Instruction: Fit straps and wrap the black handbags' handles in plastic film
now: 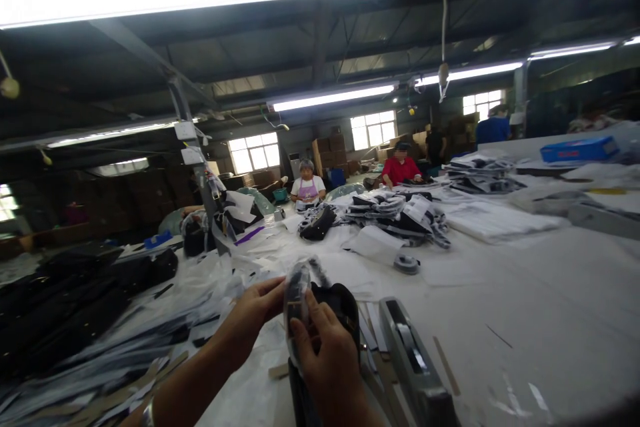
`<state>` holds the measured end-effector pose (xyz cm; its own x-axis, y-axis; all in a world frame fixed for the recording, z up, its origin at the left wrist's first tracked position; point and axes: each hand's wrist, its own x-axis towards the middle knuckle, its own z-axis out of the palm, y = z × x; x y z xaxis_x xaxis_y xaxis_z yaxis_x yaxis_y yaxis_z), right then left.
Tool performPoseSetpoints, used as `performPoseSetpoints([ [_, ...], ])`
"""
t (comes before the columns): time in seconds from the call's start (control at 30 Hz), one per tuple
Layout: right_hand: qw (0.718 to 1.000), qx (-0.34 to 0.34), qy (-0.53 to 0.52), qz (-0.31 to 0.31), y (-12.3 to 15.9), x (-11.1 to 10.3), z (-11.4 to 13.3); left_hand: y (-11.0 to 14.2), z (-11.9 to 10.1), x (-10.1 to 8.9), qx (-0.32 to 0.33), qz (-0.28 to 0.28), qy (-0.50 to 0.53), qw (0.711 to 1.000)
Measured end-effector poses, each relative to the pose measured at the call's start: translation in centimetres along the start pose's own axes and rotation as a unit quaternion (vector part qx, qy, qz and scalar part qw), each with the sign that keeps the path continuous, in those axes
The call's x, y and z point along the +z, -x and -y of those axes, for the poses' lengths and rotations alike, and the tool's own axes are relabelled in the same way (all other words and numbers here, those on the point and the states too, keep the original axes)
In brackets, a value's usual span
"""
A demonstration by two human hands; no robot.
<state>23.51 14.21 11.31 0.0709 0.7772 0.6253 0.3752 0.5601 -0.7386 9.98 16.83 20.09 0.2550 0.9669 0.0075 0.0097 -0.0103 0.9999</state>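
A dark strap in clear plastic wrap (297, 303) stands upright between my hands, bent over at its top. My left hand (265, 299) grips it from the left, with its fingertips hidden behind the wrap. From the right, my right hand (330, 347) pinches the front of the strap between thumb and fingers. Just behind and under my right hand is a black bag (345, 303) with small metal fittings, partly covered by that hand. A grey tape dispenser (415, 353) sits on the table right of the bag.
The white table (525, 300) holds a heap of wrapped straps (390, 210) ahead and paper strips (445, 363) near the dispenser. Dark bags (65, 300) are piled at left. A blue box (580, 149) lies far right. Two people (307, 187) work across the table.
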Motion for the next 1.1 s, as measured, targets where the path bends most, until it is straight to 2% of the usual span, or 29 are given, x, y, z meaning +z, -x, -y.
performPoseSetpoints([
  [0.17,0.997,-0.024,0.071,-0.001,-0.4,0.0,-0.1,-0.5,-0.3,0.0,-0.039,-0.021,0.01,0.999],
  [0.27,0.996,-0.036,0.081,0.01,-0.4,0.2,0.0,-0.5,-0.5,0.1,-0.034,-0.024,-0.02,0.999],
  [0.37,0.999,-0.035,0.011,0.019,0.1,0.2,-0.1,-0.2,-0.4,0.3,-0.025,-0.034,-0.044,0.998],
  [0.47,0.994,-0.037,-0.104,0.019,1.2,-1.0,-1.4,0.1,0.1,0.0,-0.023,-0.045,-0.038,0.998],
  [0.53,0.994,0.005,-0.11,-0.011,2.3,-2.6,-3.4,0.2,0.3,-0.8,-0.021,-0.055,-0.025,0.998],
  [0.6,0.995,0.092,-0.018,-0.021,3.5,-4.4,-6.0,0.0,0.3,-2.0,-0.012,-0.072,-0.014,0.997],
  [0.67,0.976,0.169,0.125,0.053,4.9,-5.9,-8.6,-0.2,0.1,-3.0,0.002,-0.087,-0.003,0.996],
  [0.73,0.95,0.208,0.199,0.122,6.2,-6.6,-10.7,-0.1,-0.3,-3.3,0.013,-0.088,0.0,0.996],
  [0.8,0.926,0.237,0.241,0.169,7.2,-6.3,-12.0,0.4,-0.5,-2.9,0.012,-0.074,-0.018,0.997],
  [0.97,0.855,0.311,0.337,0.242,7.5,-4.2,-13.3,2.6,-0.1,-1.1,-0.005,-0.044,-0.07,0.997],
  [1.1,0.817,0.33,0.373,0.29,6.1,-3.7,-13.9,3.5,0.3,-1.2,0.001,-0.03,-0.071,0.997],
])
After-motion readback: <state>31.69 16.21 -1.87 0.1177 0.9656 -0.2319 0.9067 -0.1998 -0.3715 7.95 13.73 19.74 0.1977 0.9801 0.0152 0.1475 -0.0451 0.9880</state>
